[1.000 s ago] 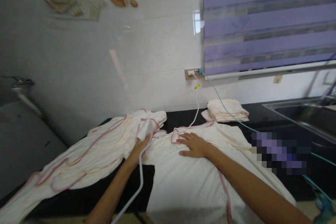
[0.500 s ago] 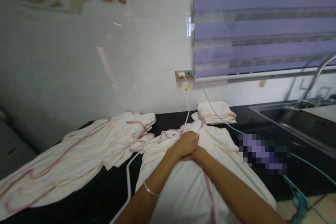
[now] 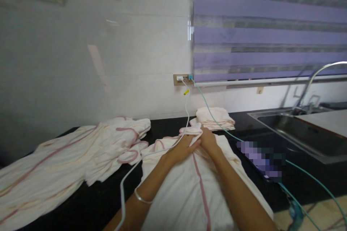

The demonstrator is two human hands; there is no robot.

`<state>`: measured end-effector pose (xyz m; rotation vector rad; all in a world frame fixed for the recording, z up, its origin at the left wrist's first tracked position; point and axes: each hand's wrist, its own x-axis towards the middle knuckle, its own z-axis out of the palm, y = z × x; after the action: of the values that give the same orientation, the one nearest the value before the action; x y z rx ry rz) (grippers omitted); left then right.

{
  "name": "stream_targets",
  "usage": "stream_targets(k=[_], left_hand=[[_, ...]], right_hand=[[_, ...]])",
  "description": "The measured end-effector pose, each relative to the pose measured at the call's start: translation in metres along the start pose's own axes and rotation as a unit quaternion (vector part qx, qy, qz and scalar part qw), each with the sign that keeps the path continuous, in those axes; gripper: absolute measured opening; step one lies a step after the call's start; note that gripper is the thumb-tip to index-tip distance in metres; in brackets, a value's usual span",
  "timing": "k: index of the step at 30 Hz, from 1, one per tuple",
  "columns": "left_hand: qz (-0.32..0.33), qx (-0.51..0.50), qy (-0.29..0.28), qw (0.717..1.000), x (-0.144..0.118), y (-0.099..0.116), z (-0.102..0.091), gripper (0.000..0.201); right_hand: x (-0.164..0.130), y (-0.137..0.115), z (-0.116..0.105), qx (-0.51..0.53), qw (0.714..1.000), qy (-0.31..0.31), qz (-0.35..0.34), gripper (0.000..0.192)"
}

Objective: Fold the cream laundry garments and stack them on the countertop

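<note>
A cream pyjama shirt (image 3: 173, 187) with pink piping lies lengthwise on the black counter before me, its collar (image 3: 193, 130) at the far end. My left hand (image 3: 184, 148) is at the collar, thumb stretched to the right and fingers partly covered by the cloth. Beside it, my right hand (image 3: 208, 139) grips the collar's right side, its fingertips hidden. A white cord (image 3: 157, 152) runs over the shirt and my left forearm.
Another cream garment (image 3: 67, 155) with pink piping lies spread at left. Behind the shirt sits a folded cream stack (image 3: 214, 117). At right are a blurred-out phone-like object (image 3: 258, 160), a teal cable (image 3: 311, 177) and a sink (image 3: 303, 130). A wall outlet (image 3: 183, 79) holds two plugs.
The view has shifted right. My right hand has moved from under my left wrist to the collar's right side. My left thumb now shows, stretched out.
</note>
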<state>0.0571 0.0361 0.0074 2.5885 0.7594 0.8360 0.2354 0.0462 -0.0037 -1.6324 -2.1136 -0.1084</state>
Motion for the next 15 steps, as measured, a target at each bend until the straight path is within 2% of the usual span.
stream_targets(k=[2, 3, 4, 6, 8, 10, 12, 15], left_hand=[[-0.003, 0.029, -0.022, 0.999, -0.007, -0.002, 0.004, 0.048], [-0.004, 0.043, -0.044, 0.998, -0.01, -0.002, 0.007, 0.045], [-0.004, 0.052, -0.066, 0.996, -0.013, -0.003, 0.009, 0.043], [0.009, 0.06, -0.095, 0.994, -0.018, -0.003, 0.015, 0.04], [0.032, 0.068, -0.102, 0.992, -0.021, -0.004, 0.02, 0.039], [0.052, 0.081, -0.108, 0.989, -0.022, -0.005, 0.023, 0.039], [0.048, 0.098, -0.128, 0.986, -0.023, -0.006, 0.023, 0.04], [0.038, 0.113, -0.139, 0.983, -0.024, -0.008, 0.02, 0.043]], right_hand=[[0.002, 0.011, -0.014, 0.016, 0.99, 0.029, 0.135, 0.035], [0.002, 0.013, -0.02, 0.044, 0.985, 0.041, 0.164, 0.038], [0.001, 0.014, -0.024, 0.082, 0.981, 0.047, 0.167, 0.04], [-0.001, 0.009, -0.027, 0.163, 0.981, 0.033, 0.103, 0.039], [-0.005, -0.001, -0.023, 0.207, 0.978, -0.015, 0.019, 0.042], [-0.009, -0.009, -0.016, 0.204, 0.976, -0.066, -0.02, 0.055], [-0.01, -0.011, -0.01, 0.178, 0.98, -0.093, -0.01, 0.054], [-0.009, -0.002, -0.011, 0.128, 0.986, -0.086, 0.062, 0.026]])
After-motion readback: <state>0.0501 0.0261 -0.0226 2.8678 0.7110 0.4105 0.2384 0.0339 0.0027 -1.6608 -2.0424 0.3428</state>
